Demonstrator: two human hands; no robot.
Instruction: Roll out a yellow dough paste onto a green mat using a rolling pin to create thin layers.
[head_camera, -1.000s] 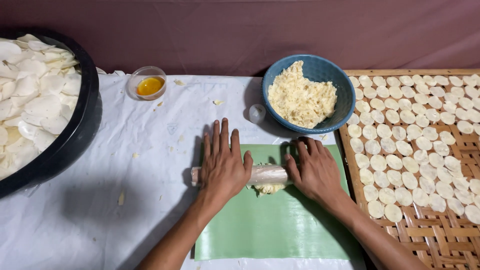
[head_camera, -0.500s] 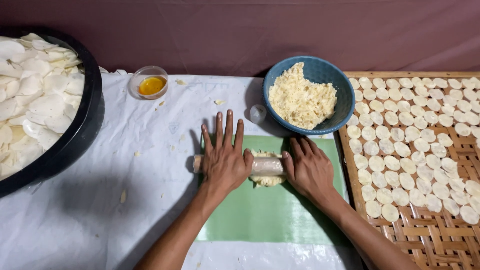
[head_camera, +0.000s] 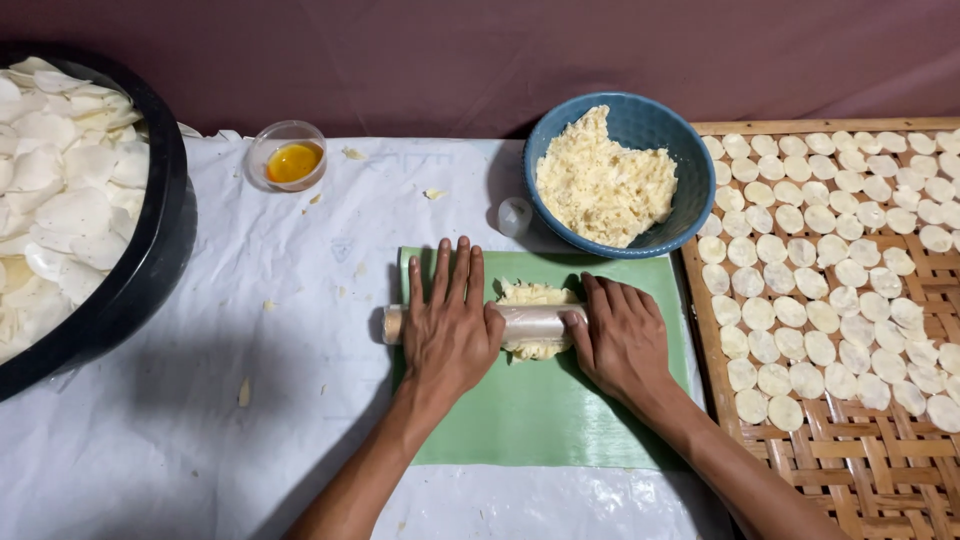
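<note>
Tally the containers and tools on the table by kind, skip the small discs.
Blue bowl of dough: 1
Black basin of white chips: 1
Small clear cup of yellow liquid: 1
Rolling pin, under the left hand and right hand: 1
Green mat: 1
Woven bamboo tray: 1
Small clear cap: 1
Total: 7
</note>
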